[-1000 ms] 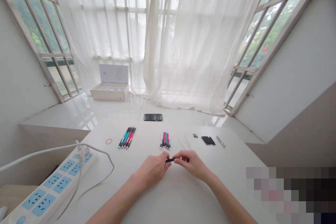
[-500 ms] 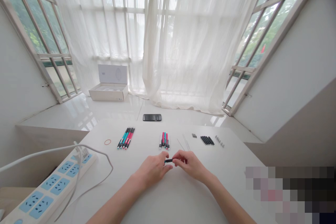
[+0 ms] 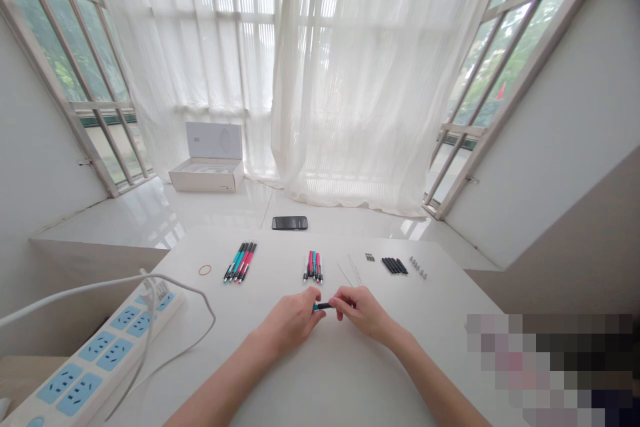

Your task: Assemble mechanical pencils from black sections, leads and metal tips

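Between my two hands, low over the near part of the white table (image 3: 350, 373), lies a pen part (image 3: 325, 305) with a teal barrel and a black grip end. The fingers of my left hand (image 3: 294, 317) pinch its teal end. My right hand (image 3: 364, 312) has thumb and fingertips closed on the black end. Just beyond the hands is a row of short pen barrels (image 3: 313, 267) in red, teal and clear. Thin refill-like rods (image 3: 355, 269) lie right of them, then small dark parts (image 3: 369, 257), black rubber grips (image 3: 395, 266) and small grey tips (image 3: 418, 267).
Several pens (image 3: 241, 262) lie at the left, beside a rubber band (image 3: 205, 270). A phone (image 3: 290, 223) lies near the sill, with an open white box (image 3: 205, 177) farther back. The power strip (image 3: 100, 353) and its cable (image 3: 213, 310) occupy the left edge.
My right fingertips have shifted slightly right along the pen part, so more of the black grip and teal barrel shows. The left hand stays almost in place.
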`<state>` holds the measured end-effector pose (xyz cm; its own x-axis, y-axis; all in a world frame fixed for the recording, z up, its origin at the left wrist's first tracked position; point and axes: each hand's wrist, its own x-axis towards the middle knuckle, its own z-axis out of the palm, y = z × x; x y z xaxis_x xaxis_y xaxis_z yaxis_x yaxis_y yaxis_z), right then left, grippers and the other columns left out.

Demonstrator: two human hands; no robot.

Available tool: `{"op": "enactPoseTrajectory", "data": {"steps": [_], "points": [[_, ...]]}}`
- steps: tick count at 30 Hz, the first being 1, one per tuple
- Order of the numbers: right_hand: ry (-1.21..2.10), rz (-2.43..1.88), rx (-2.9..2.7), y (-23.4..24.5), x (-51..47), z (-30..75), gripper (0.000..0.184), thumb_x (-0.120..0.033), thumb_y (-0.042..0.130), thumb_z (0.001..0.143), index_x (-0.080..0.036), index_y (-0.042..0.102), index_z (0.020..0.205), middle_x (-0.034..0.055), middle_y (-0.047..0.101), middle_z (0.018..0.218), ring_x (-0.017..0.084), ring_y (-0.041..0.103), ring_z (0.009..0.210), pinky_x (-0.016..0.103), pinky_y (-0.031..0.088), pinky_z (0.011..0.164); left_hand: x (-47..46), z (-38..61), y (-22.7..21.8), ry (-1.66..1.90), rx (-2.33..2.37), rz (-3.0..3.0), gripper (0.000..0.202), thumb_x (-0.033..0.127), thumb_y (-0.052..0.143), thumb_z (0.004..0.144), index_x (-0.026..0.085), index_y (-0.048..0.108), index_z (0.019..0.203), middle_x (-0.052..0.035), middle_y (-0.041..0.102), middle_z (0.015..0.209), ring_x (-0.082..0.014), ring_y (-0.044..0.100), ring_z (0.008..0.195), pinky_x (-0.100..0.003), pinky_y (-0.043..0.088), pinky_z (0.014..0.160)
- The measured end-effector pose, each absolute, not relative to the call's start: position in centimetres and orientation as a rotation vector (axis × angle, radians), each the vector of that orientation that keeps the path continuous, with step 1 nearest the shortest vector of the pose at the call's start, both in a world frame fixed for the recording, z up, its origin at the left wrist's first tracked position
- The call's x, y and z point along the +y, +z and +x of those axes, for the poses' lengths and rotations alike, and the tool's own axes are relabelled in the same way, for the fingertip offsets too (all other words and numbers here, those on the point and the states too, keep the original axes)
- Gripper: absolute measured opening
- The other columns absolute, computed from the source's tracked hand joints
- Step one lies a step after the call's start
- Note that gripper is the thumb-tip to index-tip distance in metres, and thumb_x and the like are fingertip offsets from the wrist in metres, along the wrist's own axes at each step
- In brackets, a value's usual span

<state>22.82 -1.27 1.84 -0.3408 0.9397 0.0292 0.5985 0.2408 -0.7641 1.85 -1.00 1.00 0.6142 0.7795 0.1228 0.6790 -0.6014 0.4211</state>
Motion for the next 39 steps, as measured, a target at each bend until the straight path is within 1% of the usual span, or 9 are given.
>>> {"op": "enactPoseTrajectory", "data": {"steps": [3,7,12,15,19,27,31,35,39], "points": [[0.915,-1.414,-2.038,1.7,-1.2,22.9,0.041,-0.044,0.043,0.090,-0.018,0.062,0.065,-0.0003,0.061,0.058,0.010,0.042,0.049,0.023,0.034,0.050,-1.0,1.9,0.9,0.416,1.197,2.500,0.010,0.029,0.040,0.097,0.021,0.044,0.098,-0.0031,0.066,0.084,-0.0201,0.064,0.070,-0.025,0.039,0.056],[0.897,-1.344,-2.032,2.0,-1.3,22.8,0.022,-0.038,0.059,0.081,-0.022,0.063,0.096,-0.0008,0.067,0.074,0.011,0.049,0.057,0.023,0.040,0.056,-0.9,1.9,0.8,0.440,1.175,2.527,0.019,0.027,0.029,0.099,0.020,0.047,0.095,-0.0042,0.066,0.086,-0.0192,0.064,0.072,-0.026,0.040,0.059],[0.915,-1.352,-2.044,1.8,-1.2,22.9,0.013,-0.031,0.056,0.082,-0.021,0.064,0.082,-0.0010,0.066,0.069,0.011,0.050,0.057,0.024,0.040,0.056,-1.0,1.8,1.1,0.441,1.156,2.519,0.018,0.032,0.042,0.096,0.021,0.043,0.110,-0.0035,0.067,0.088,-0.0208,0.065,0.074,-0.025,0.040,0.058],[0.927,-1.358,-2.048,1.7,-1.1,23.0,0.016,-0.032,0.054,0.084,-0.020,0.065,0.081,-0.0010,0.066,0.066,0.011,0.050,0.056,0.024,0.040,0.055,-1.1,1.8,1.2,0.374,1.209,2.499,0.012,0.031,0.040,0.096,0.021,0.043,0.102,-0.0032,0.067,0.082,-0.0213,0.065,0.069,-0.025,0.037,0.053],[0.886,-1.320,-2.059,1.8,-1.2,23.0,0.015,-0.032,0.060,0.080,-0.022,0.066,0.090,-0.0010,0.068,0.075,0.011,0.051,0.058,0.024,0.042,0.058,-1.1,1.8,1.5,0.340,1.218,2.472,0.011,0.031,0.038,0.097,0.021,0.043,0.100,-0.0041,0.067,0.082,-0.0214,0.066,0.071,-0.025,0.038,0.054],[0.906,-1.306,-1.986,2.4,-0.9,23.5,0.021,-0.038,0.058,0.082,-0.020,0.068,0.078,-0.0009,0.066,0.064,0.011,0.049,0.054,0.023,0.039,0.053,-1.4,2.1,2.1,0.278,1.252,2.496,0.013,0.032,0.038,0.097,0.021,0.045,0.102,-0.0051,0.069,0.083,-0.0234,0.067,0.072,-0.025,0.039,0.055],[0.528,-1.506,-1.633,2.8,0.8,27.9,0.038,-0.053,0.051,0.084,-0.018,0.065,0.075,0.0010,0.061,0.061,0.013,0.049,0.053,0.025,0.038,0.052,-1.4,2.0,2.5,0.250,1.289,2.482,0.012,0.030,0.037,0.098,0.020,0.044,0.100,-0.0047,0.068,0.079,-0.0226,0.067,0.068,-0.025,0.036,0.053],[-0.086,-1.918,-1.252,2.0,1.9,34.8,0.031,-0.048,0.053,0.081,-0.019,0.064,0.085,0.0043,0.066,0.072,0.018,0.056,0.062,0.030,0.042,0.063,-1.5,2.0,2.7,0.222,1.292,2.492,0.014,0.030,0.035,0.099,0.019,0.044,0.098,-0.0044,0.068,0.075,-0.0216,0.066,0.065,-0.025,0.033,0.051],[-0.195,-2.237,-1.199,0.2,1.7,39.2,0.037,-0.046,0.051,0.081,-0.018,0.063,0.101,0.0079,0.067,0.082,0.025,0.061,0.077,0.032,0.042,0.065,-1.6,2.0,2.5,0.226,1.266,2.531,0.015,0.029,0.033,0.099,0.019,0.045,0.099,-0.0040,0.067,0.075,-0.0208,0.065,0.063,-0.025,0.030,0.049]]}}
